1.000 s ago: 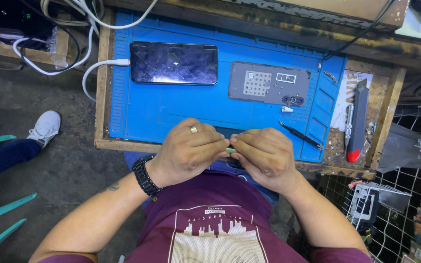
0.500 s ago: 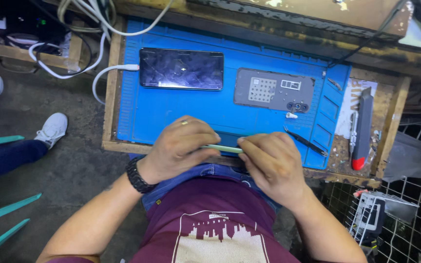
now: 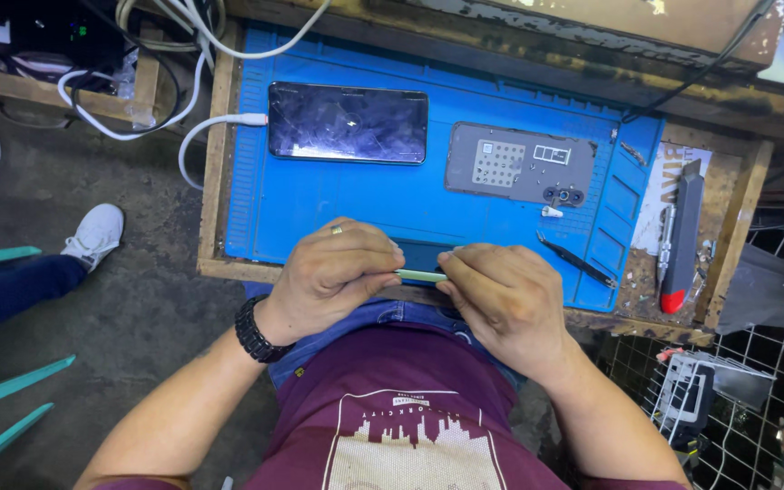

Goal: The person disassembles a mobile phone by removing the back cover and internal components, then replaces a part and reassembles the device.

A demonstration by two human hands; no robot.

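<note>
My left hand [image 3: 338, 272] and my right hand [image 3: 501, 295] meet at the near edge of a blue work mat [image 3: 356, 204]. Together they pinch a thin pale green strip [image 3: 421, 275], each hand closed on one end. A ring sits on my left hand and a black watch [image 3: 254, 331] on its wrist. Farther up the mat lies a dark smartphone [image 3: 348, 122], screen up, with a white cable [image 3: 201, 132] plugged into its left end. To its right rests a grey phone back panel [image 3: 519, 165].
Black tweezers [image 3: 576, 259] and a small white part [image 3: 551, 212] lie on the mat's right side. A grey knife with a red end [image 3: 681, 240] rests on the wooden bench at right. Another person's shoes [image 3: 93, 236] stand on the floor at left. A wire rack [image 3: 737, 408] sits lower right.
My hands have drawn slightly apart, exposing more of the green strip between them. The camera view has shifted a little; the items on the mat have not moved.
</note>
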